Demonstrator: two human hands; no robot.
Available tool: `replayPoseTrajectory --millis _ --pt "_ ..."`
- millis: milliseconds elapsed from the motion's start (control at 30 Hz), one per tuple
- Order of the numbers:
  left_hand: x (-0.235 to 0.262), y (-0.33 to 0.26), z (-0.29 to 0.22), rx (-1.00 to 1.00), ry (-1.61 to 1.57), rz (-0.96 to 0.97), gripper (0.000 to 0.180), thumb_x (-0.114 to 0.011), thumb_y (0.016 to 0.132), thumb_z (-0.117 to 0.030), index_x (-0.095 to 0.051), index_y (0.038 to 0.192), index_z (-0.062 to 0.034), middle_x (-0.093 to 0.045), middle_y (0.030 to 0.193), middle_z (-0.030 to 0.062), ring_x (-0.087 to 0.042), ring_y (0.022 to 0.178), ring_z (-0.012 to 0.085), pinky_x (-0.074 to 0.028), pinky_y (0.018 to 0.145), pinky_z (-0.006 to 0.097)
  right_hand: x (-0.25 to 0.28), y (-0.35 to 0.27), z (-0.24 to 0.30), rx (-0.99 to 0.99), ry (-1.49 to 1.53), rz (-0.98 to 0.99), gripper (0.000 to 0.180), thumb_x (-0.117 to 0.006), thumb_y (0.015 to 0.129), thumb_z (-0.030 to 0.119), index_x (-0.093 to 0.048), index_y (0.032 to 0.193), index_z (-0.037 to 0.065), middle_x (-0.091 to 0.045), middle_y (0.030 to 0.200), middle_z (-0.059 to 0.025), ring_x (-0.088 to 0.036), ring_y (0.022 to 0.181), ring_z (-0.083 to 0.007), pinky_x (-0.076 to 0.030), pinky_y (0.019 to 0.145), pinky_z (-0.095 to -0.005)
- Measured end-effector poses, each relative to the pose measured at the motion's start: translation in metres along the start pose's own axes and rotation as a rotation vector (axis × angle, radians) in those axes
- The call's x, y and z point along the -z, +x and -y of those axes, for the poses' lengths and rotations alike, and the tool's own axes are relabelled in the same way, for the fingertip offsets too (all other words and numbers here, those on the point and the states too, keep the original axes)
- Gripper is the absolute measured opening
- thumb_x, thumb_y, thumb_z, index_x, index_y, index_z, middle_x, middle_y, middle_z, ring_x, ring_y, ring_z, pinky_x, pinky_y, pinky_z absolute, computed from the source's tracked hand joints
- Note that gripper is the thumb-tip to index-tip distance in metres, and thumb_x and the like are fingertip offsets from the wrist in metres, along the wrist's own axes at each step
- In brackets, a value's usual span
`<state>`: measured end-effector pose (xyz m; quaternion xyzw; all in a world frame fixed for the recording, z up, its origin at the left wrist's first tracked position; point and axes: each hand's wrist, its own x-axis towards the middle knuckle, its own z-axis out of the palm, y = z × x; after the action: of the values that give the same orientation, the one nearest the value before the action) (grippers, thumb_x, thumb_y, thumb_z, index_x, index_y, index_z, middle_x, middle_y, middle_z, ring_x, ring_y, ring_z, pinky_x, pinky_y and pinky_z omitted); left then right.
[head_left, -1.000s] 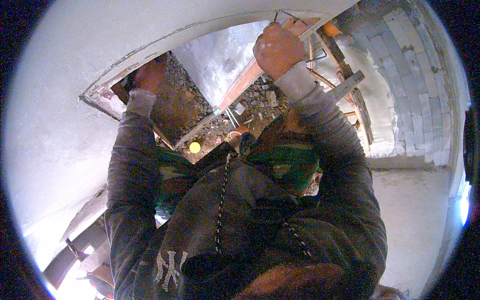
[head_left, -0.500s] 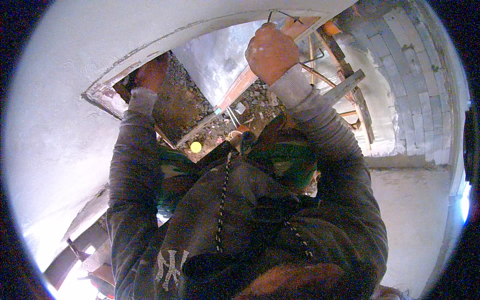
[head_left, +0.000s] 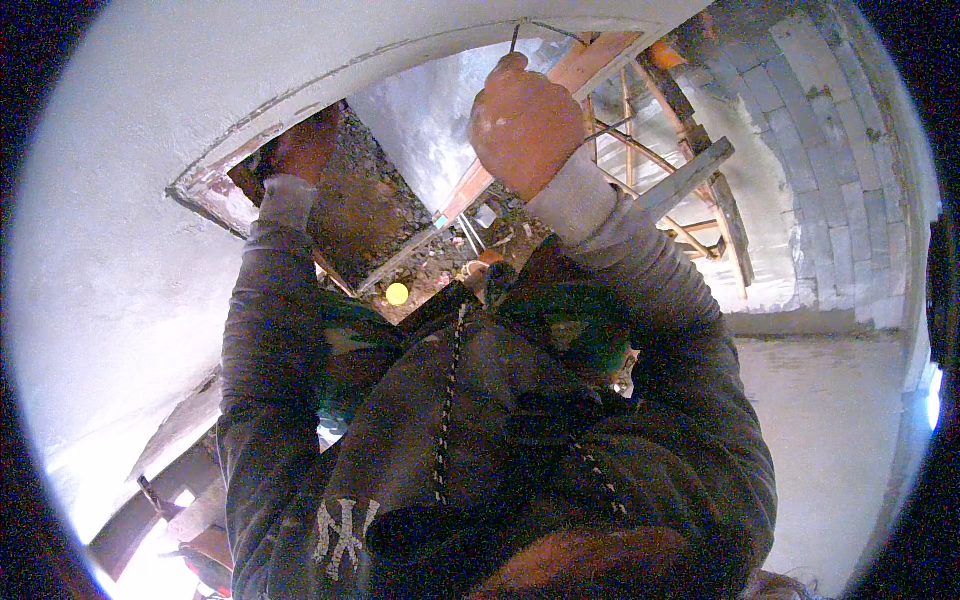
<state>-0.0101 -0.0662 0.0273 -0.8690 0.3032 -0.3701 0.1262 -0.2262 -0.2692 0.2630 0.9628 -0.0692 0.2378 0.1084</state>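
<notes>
Plaster-dusted, my right hand [head_left: 525, 125] is closed tight around a thin metal tool [head_left: 514, 38], its tip at the white wall edge [head_left: 420, 50]; it has moved slightly left. My left hand [head_left: 300, 150] still grips the far, left part of this edge.

No packages, signs or screens in view. One item comes close to a label: a pale emblem [head_left: 343, 532] printed on the dark hooded sweatshirt [head_left: 480, 440], low on the person's left side near the lower edge of the frame. It is off-white on dark grey, made of interlocked strokes, and slightly creased by the folds of the cloth. Nothing else resembling a label can be made out.
</notes>
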Motion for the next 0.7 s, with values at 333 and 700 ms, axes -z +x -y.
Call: replayPoseTrajectory --millis 333,700 --pt "-0.001 -0.001 0.007 -0.032 0.001 0.019 0.043 -0.054 0.097 -0.024 -0.058 0.136 -0.0074 -0.058 0.138 0.0272 -0.056 0.127 0.0462 -0.042 0.110 0.061 0.027 -0.022 0.039 -0.117 0.136 0.090 0.032 -0.058 0.089 0.017 -0.057 0.109 -0.008 -0.070 0.071 -0.0192 -0.071 0.060 -0.0362 -0.056 0.050 -0.0492" --pt "-0.001 -0.004 0.024 -0.091 -0.009 0.099 0.042 -0.055 0.097 -0.025 -0.059 0.135 -0.0077 -0.058 0.137 0.0275 -0.056 0.127 0.0463 -0.041 0.110 0.060 0.042 -0.057 -0.111 -0.099 0.127 0.028 0.028 -0.058 0.097 0.028 -0.068 0.115 0.009 -0.072 0.087 -0.0182 -0.071 0.074 -0.0372 -0.057 0.064 -0.0467"
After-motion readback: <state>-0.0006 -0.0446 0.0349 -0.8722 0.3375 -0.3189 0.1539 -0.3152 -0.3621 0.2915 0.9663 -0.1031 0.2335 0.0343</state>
